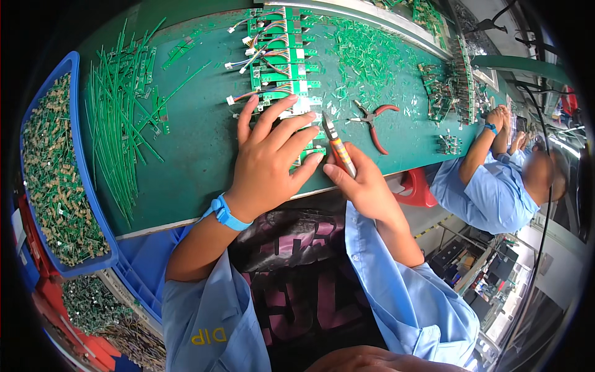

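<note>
A column of green circuit boards (273,77) lies on the bench, with small connectors and coloured wires sticking out to the left. My left hand (266,158) rests on the near end of this column, fingers spread and palm down, hiding part of the boards. In my right hand (365,180) is a slim utility knife (338,147) with an orange and grey banded handle. Its metal tip points away from me, beside the boards' right edge and close to my left fingertips. A pair of red-handled pliers (374,124) lies with its handles apart, right of the knife.
Thin green board strips (118,124) are piled on the left. A blue bin (77,146) of small boards stands beyond them. Green offcuts (362,56) litter the far bench, with stacked boards (441,93) at right. A co-worker (489,186) sits farther right, near a red stool (416,189).
</note>
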`<state>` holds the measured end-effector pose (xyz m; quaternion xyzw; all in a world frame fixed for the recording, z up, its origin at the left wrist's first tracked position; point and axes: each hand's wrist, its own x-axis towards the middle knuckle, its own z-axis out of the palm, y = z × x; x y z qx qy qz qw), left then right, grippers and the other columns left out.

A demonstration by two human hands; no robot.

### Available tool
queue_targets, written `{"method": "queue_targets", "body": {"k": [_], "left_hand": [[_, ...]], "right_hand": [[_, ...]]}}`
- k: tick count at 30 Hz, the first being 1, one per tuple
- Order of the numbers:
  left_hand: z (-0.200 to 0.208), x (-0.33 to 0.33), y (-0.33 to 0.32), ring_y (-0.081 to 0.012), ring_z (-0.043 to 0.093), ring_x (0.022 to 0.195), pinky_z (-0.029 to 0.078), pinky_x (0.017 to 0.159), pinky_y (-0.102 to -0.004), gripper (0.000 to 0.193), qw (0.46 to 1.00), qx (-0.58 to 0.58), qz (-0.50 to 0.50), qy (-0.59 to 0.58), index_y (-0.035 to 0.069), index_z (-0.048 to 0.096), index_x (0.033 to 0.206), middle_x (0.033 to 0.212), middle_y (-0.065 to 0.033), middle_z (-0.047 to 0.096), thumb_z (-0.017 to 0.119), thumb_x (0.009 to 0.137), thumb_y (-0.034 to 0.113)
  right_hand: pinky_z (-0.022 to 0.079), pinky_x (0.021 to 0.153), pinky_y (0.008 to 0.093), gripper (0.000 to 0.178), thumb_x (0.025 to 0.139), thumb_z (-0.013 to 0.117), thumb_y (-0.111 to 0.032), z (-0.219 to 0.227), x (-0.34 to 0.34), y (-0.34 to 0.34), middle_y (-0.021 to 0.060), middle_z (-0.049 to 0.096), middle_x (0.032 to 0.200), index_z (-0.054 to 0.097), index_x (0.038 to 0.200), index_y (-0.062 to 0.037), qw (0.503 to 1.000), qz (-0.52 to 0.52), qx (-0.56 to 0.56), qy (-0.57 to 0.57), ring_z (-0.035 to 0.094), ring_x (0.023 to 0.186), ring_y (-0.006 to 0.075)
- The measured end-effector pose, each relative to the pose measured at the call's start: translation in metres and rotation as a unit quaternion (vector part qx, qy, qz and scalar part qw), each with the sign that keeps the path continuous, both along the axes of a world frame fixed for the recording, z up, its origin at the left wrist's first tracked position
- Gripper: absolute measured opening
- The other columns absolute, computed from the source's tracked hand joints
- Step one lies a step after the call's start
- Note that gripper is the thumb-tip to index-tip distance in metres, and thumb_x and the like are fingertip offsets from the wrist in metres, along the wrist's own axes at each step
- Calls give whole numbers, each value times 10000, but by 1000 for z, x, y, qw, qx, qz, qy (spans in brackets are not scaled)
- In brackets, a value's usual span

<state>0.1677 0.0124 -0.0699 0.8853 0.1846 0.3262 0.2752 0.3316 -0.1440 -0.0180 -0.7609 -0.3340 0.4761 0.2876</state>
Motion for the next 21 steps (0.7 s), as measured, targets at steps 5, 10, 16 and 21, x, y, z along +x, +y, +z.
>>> {"method": "queue_targets", "body": {"k": [5,10,16,21], "left_hand": [[1,-2,1,-307,560,1504,196,1355,-669,353,1000,-8,-6,0,95,765,1238,1411,-40,728,803,926,256],[24,-7,6,-338,514,1565,151,1370,-678,382,997,-54,-39,30,78,758,1263,1521,-75,697,822,914,220],[49,0,31,-343,458,1615,132,1380,-678,488,989,57,-28,134,10,718,1370,1597,-127,644,796,939,226],[20,15,45,-331,435,1631,136,1394,-646,576,989,55,-49,126,-25,666,1468,1631,-138,616,762,966,241]], "right_hand": [[467,646,250,247,1049,628,-90,-4,4,0,8,647,906,609,1295,-76,996,-58,-5,72,584,765,131],[495,621,260,289,1036,623,-95,-7,18,14,32,652,913,601,1322,-66,965,-118,59,226,615,752,140],[541,617,278,329,1024,614,-96,-3,24,37,54,661,937,591,1349,-53,972,-94,76,201,654,763,154],[593,672,296,341,1016,604,-98,-2,23,43,65,666,965,595,1350,-31,976,-78,49,199,676,787,162]]}}
